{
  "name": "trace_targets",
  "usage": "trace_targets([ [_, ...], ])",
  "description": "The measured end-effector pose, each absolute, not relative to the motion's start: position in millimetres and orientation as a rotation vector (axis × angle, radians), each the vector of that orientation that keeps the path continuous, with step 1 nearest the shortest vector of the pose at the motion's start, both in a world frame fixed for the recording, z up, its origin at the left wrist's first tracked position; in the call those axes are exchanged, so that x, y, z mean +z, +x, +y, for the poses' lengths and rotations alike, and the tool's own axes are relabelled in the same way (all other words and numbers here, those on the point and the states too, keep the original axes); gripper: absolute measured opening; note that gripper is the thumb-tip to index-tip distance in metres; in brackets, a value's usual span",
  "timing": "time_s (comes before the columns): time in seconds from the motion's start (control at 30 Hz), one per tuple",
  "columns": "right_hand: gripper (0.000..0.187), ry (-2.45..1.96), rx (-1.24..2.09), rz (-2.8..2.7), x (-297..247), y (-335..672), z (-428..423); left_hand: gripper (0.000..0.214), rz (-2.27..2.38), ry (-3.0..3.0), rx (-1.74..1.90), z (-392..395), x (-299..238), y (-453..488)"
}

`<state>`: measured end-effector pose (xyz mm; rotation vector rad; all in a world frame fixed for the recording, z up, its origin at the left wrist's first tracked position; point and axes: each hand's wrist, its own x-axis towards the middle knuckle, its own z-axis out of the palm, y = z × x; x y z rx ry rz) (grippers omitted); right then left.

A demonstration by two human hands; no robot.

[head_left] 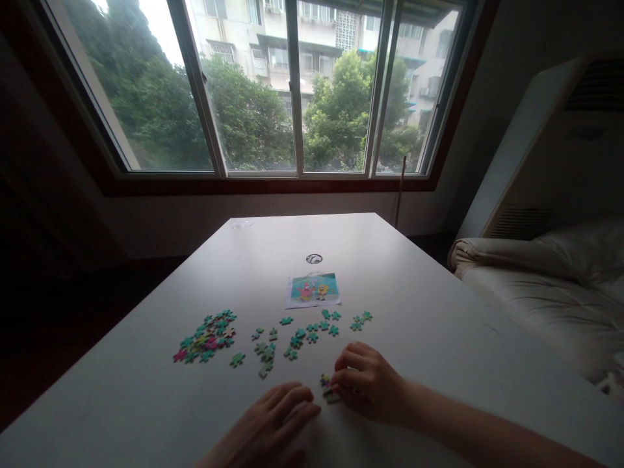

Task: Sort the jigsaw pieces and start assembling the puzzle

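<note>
Several jigsaw pieces (325, 381) sit at the lower centre of the frame, just left of the right hand (363, 380) and a little beyond the fingertips of the left hand (280, 413). The right hand's fingers are curled inward and narrow, their tips at the edge of this small group; whether they pinch a piece I cannot tell. The left hand, coming in from the bottom edge, lies low with its fingers close together and loosely bent (its underside is hidden, so I cannot tell if it covers anything).

Farther up, loose green and teal pieces (298, 338) spread across the middle of the white tabletop (404, 312), apart from both hands. A denser pile (209, 338), teal with pink and yellow among it, lies left of centre, well apart from the right hand. A small cluster (361, 320) is above the right hand. Beyond the loose pieces, a printed picture sheet (314, 290) with a pink and a yellow figure lies flat, just below a round fitting (314, 259) in the tabletop.
</note>
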<state>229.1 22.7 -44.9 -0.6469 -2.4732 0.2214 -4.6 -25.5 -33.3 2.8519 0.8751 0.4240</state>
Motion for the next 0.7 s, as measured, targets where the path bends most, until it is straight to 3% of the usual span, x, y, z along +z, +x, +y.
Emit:
trace_targets([
  [0.23,0.015,-0.490,-0.040,-2.564,-51.3,226.4,21.7,0.068,0.898,2.877,0.346,-16.2,-41.2,-5.9],
  [0.4,0.014,-0.464,-0.106,-2.592,-51.4,225.8,21.7,0.062,0.838,2.894,0.200,-13.6,-32.7,-6.3],
  [0.7,0.013,-0.463,-0.080,-2.612,-52.7,226.3,22.0,0.058,0.797,2.838,0.364,-15.8,-28.2,-3.3],
])
